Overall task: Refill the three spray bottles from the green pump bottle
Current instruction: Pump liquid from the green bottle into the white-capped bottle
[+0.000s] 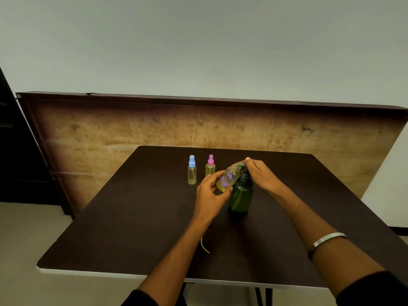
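Three spray bottles (191, 170) — both hands (210, 193) gripping one — one green pump bottle (241, 195).

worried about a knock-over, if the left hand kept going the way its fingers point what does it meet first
The left hand points up-right at the small bottle it already holds; beyond that comes the green pump bottle, though depth is unclear.

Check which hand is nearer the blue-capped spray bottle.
Left. The left hand holds a tilted spray bottle just right of the blue-capped spray bottle; the right hand is farther right, by the green pump bottle.
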